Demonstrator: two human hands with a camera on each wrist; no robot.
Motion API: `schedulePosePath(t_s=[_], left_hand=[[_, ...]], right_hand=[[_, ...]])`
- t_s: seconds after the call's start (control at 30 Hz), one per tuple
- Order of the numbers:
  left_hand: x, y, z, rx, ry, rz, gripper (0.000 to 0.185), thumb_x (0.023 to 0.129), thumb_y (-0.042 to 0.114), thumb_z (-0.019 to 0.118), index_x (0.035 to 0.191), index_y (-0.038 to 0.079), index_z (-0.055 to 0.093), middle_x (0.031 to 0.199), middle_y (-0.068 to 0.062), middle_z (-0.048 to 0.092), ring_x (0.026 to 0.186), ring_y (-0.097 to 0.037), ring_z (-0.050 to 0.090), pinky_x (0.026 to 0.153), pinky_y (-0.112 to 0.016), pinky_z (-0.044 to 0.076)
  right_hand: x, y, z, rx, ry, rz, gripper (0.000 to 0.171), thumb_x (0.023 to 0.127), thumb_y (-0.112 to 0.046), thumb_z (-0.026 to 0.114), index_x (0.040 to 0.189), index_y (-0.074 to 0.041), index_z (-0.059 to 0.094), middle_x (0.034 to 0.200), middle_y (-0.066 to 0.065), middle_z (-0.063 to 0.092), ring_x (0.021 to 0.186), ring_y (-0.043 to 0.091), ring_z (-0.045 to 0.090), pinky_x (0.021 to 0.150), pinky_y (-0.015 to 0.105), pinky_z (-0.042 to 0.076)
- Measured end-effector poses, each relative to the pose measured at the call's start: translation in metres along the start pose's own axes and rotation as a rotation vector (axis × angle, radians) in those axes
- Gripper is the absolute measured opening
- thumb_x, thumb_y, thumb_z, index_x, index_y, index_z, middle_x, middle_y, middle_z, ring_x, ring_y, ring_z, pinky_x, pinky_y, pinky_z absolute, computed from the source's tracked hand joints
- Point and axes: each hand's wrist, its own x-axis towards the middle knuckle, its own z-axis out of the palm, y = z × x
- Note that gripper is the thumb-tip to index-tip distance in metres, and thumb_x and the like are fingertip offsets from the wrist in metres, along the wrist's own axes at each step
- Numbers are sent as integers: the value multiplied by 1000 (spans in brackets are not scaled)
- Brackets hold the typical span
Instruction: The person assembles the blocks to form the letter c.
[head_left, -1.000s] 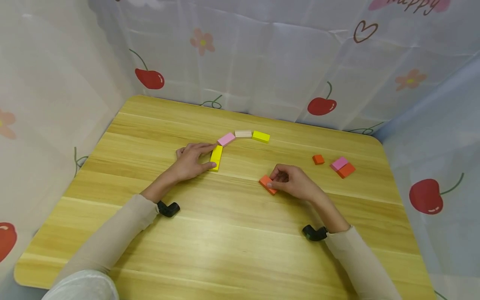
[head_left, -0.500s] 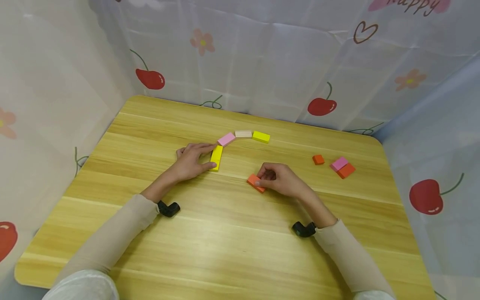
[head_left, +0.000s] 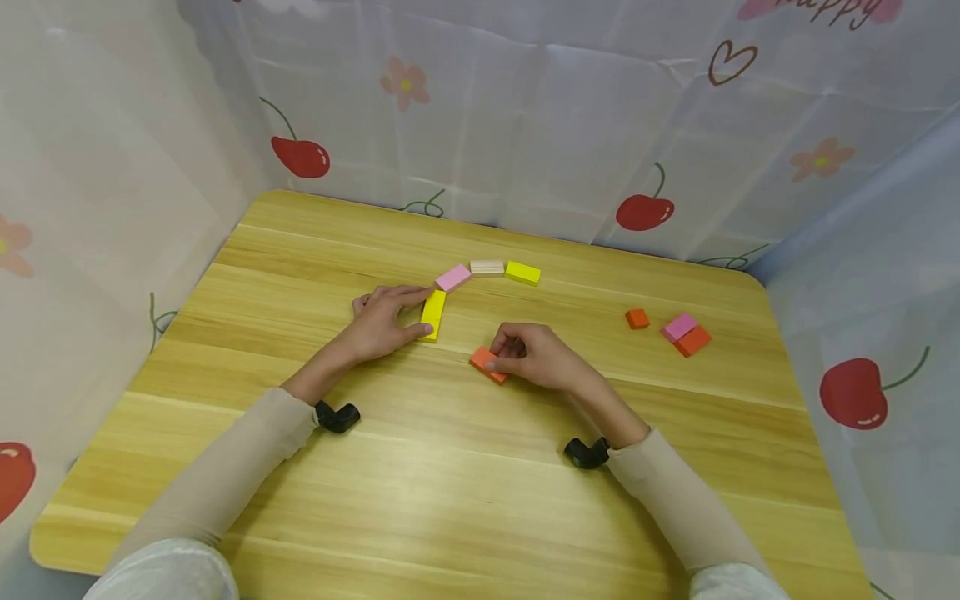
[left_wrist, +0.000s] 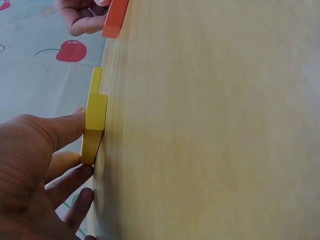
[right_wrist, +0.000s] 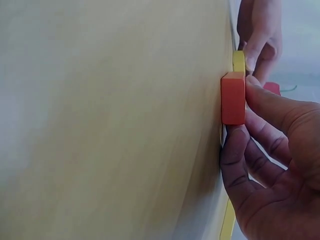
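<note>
On my feed the right hand (head_left: 542,357) has thumb and fingers curled round an orange block (head_left: 487,364), pinching it flat against the wooden table (head_left: 465,500); right wrist view confirms it, thumb on one side of the block (right_wrist: 233,98) and fingers below, block sitting on the wood. It lies just right of and slightly nearer the person than the yellow block (head_left: 432,315), close but apart from it. Left hand (head_left: 381,319) lies flat, fingers straight, index along the far end of the yellow block and thumb touching its near end; in the left wrist view the thumb presses the block's edge (left_wrist: 94,130), nothing gripped. That yellow block is the near end of a curved row: pink block (head_left: 452,277) touching its far corner, then a pale wood block (head_left: 487,267), then a second yellow block (head_left: 522,272). Well off to the right I see a small orange cube (head_left: 637,318) and, near it, a pink block stacked on an orange one (head_left: 686,333). Cherry-print sheet (head_left: 525,125) hangs round the table on the far side and on both flanks
</note>
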Motion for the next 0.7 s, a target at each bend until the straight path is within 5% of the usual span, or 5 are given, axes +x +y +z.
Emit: schedulePosePath(t_s=[0.7], left_hand=[[-1,3,-2,6,-8,-11,70,102,36,76,164,23,48,170,-10,48,150,-40,38,110,-65,15]], right_hand=[[25,-22,19,-12,-35,-28,15,99,-26,81,103,-17,70,93,0,71,82,15,64,78,30,54]])
